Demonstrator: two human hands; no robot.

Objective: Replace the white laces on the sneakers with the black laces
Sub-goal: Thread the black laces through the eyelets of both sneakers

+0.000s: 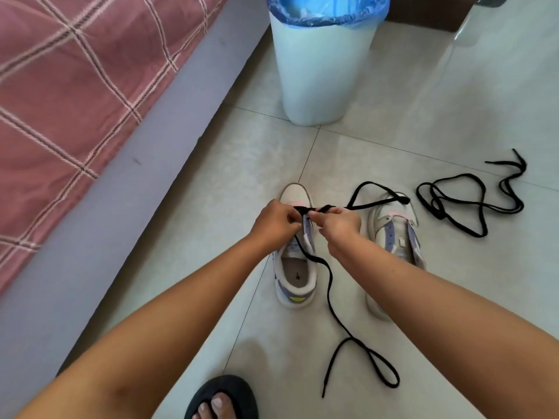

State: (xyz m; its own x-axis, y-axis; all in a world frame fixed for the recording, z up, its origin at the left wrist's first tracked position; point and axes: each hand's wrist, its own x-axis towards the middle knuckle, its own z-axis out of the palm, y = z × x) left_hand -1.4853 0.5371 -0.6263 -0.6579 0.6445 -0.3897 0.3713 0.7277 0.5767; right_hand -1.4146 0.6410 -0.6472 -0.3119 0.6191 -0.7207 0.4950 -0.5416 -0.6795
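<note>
Two white sneakers with lilac panels stand side by side on the floor tiles. Over the left sneaker, near its lowest eyelets, my left hand and my right hand each pinch a black lace. One end of this lace trails toward me across the floor in a loop; the other end arcs right over the toe of the right sneaker. The right sneaker has no lace in it. A second black lace lies tangled on the floor to the right. No white laces are in sight.
A white bin with a blue liner stands just beyond the shoes. A bed with a pink checked cover and a grey side runs along the left. My foot in a black sandal is at the bottom edge.
</note>
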